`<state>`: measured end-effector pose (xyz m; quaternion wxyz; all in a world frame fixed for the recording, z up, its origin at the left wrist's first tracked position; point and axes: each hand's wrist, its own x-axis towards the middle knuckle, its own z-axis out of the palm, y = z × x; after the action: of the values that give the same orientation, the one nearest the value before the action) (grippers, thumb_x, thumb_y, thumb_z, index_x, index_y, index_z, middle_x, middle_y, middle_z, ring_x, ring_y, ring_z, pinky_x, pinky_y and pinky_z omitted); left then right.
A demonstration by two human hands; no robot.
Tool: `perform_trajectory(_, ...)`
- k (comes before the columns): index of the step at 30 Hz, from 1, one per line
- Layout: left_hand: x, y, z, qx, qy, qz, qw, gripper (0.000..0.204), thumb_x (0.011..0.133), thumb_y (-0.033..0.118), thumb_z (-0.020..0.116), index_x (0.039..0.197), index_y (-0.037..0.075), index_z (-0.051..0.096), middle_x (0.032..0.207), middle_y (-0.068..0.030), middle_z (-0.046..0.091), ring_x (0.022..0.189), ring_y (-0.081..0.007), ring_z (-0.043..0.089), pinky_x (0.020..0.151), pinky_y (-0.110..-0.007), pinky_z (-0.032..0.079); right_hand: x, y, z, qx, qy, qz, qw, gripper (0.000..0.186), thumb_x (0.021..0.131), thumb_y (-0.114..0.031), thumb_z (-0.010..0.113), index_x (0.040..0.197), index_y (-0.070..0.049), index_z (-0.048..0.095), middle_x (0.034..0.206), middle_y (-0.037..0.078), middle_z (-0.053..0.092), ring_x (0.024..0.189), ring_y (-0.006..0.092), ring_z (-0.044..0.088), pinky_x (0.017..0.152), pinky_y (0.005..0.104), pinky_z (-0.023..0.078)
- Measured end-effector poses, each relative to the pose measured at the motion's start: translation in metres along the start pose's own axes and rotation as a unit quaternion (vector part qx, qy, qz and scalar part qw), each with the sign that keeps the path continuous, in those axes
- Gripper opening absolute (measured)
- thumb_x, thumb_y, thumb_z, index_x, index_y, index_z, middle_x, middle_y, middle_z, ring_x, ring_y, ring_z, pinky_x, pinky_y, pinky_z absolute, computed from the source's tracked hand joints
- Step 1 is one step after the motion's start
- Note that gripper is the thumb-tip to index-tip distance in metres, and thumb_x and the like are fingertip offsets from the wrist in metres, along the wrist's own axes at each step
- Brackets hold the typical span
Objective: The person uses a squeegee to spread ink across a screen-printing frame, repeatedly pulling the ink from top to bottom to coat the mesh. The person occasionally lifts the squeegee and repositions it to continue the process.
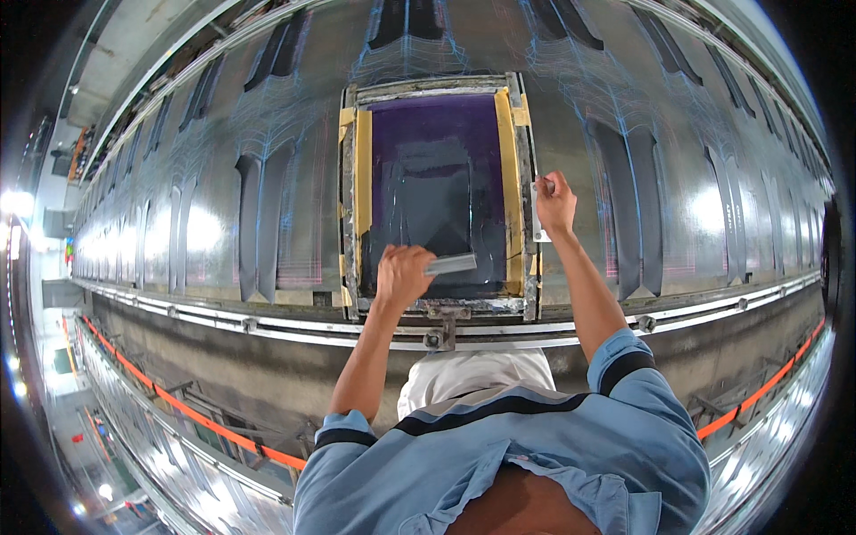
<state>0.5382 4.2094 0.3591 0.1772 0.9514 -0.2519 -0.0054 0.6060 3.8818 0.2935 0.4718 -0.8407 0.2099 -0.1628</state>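
A screen-printing frame with purple mesh and yellow tape along its sides lies on the long table in front of me. My left hand is closed round one end of a squeegee, which rests low on the mesh over dark ink. On the frame's right side my right hand is closed at a pale metal plate or handle; my fingers cover most of it.
Dark cut fabric pieces lie in rows on the table, among blue and red lines. A metal rail with a frame clamp runs along the near edge. Orange rails stand behind me on both sides.
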Motion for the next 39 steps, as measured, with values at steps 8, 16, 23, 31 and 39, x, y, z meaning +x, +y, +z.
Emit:
perform_trajectory(8,0.065,-0.047,-0.027,-0.037,-0.097,0.033,0.994,0.034,0.073,0.032,0.087,0.095,0.007,0.078,0.093,-0.0076,0.075,0.086,-0.0296,0.071,0.083,-0.045,0.052,0.008,-0.013,0.01,-0.328,-0.022,-0.121,0.937,0.028,0.096,-0.032,0.069,0.106,-0.006,0.068,0.09,0.018,0.074,0.089,0.037,0.071,0.075,0.0475,0.055)
perform_trajectory(16,0.199,-0.086,-0.028,0.023,-0.108,0.011,0.994,0.036,0.074,0.033,0.086,0.096,0.005,0.077,0.092,-0.011,0.075,0.085,-0.0316,0.07,0.085,-0.047,0.053,0.062,-0.143,0.084,-0.233,-0.361,-0.266,0.863,0.033,0.086,-0.038,0.078,0.1,-0.008,0.074,0.089,0.017,0.074,0.095,0.0347,0.071,0.096,0.0454,0.049)
perform_trajectory(23,0.114,-0.055,-0.002,0.043,-0.075,0.072,0.994,0.028,0.07,0.028,0.086,0.088,0.01,0.075,0.083,-0.0083,0.071,0.082,-0.0266,0.07,0.082,-0.043,0.048,-0.024,-0.1,0.068,-0.275,-0.345,-0.321,0.838,0.022,0.074,-0.018,0.08,0.088,-0.005,0.07,0.082,0.014,0.071,0.089,0.0338,0.069,0.092,0.0456,0.048)
perform_trajectory(31,0.09,-0.046,-0.023,0.002,-0.107,0.067,0.992,0.029,0.075,0.033,0.084,0.086,0.009,0.072,0.083,-0.0086,0.071,0.08,-0.0277,0.069,0.086,-0.043,0.047,-0.041,-0.12,0.051,-0.311,-0.397,-0.304,0.808,0.026,0.079,-0.028,0.082,0.09,-0.007,0.071,0.083,0.014,0.072,0.091,0.032,0.071,0.093,0.0456,0.049)
perform_trajectory(39,0.197,-0.091,-0.019,0.024,-0.057,0.053,0.997,0.03,0.074,0.034,0.085,0.084,0.008,0.073,0.083,-0.0128,0.072,0.083,-0.0322,0.07,0.084,-0.046,0.048,0.06,-0.136,0.103,-0.28,-0.368,-0.259,0.848,0.026,0.079,-0.027,0.081,0.093,-0.008,0.071,0.084,0.013,0.074,0.09,0.0327,0.072,0.091,0.0462,0.051)
